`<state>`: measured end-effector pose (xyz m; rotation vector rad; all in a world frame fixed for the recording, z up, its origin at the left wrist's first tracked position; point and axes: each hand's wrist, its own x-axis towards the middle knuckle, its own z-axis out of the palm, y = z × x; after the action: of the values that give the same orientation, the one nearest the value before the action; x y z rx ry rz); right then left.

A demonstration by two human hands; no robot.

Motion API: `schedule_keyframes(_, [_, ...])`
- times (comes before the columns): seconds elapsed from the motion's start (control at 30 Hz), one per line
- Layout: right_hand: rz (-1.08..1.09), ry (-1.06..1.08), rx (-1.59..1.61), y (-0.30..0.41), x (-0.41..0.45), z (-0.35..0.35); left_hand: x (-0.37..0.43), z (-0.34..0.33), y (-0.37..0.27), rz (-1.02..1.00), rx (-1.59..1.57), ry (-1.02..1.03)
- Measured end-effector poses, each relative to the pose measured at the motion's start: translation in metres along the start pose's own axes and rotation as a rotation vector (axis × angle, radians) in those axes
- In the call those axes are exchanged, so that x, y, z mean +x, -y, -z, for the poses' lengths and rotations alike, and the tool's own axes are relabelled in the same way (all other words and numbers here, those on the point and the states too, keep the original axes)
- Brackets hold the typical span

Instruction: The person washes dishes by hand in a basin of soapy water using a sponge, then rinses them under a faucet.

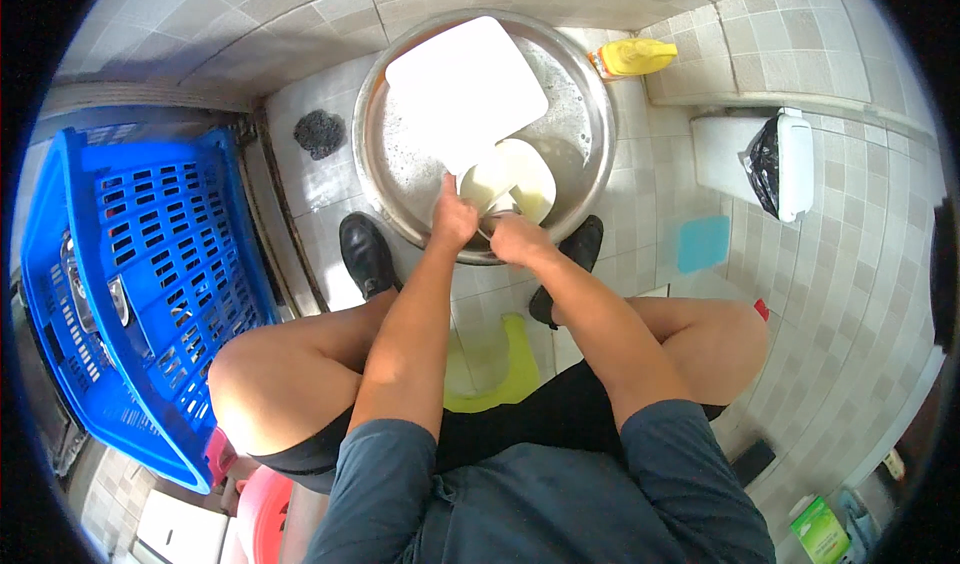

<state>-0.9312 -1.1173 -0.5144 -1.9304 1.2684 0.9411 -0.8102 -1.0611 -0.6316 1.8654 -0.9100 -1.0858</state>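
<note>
A wide metal basin (579, 84) stands on the tiled floor between my feet, with wet suds or droplets on its inner surface. A large white rectangular piece (472, 84), perhaps a tray or a board, leans across its far left side, overexposed by glare. Over the basin's near edge, my left hand (454, 217) grips a whitish bowl (486, 181), thumb pointing up. A second cream-coloured bowl (534, 181) lies just right of it. My right hand (519, 240) is closed around a small shiny metal object (491, 223), mostly hidden by the fingers; its kind is unclear.
Left stands a blue plastic basket (169, 249) holding metal ware. A dark scouring pad (319, 134) lies on the floor. Behind the basin's right rim is a yellow bottle (634, 58). A bin with a black bag (765, 166) hangs at the right wall. A yellow-green stool (510, 384) is below me.
</note>
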Motion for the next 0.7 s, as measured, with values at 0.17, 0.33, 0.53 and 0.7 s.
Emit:
schedule_keyframes(0.17, [-0.157,0.170,0.433,-0.048,0.019,0.005,-0.005,-0.023,-0.048,0.151,-0.142,-0.026])
schedule_keyframes(0.33, [-0.170,0.255,0.857,-0.017,0.011,0.006,-0.006,-0.010,-0.016,0.203,-0.110,-0.069])
schedule_keyframes(0.53, [-0.296,0.373,1.685,-0.015,0.022,-0.008,-0.004,-0.007,-0.032,0.342,-0.302,-0.129])
schedule_keyframes(0.7, [-0.129,0.383,2.342,-0.013,0.031,-0.034,0.002,-0.011,-0.020,0.369,-0.364,-0.161])
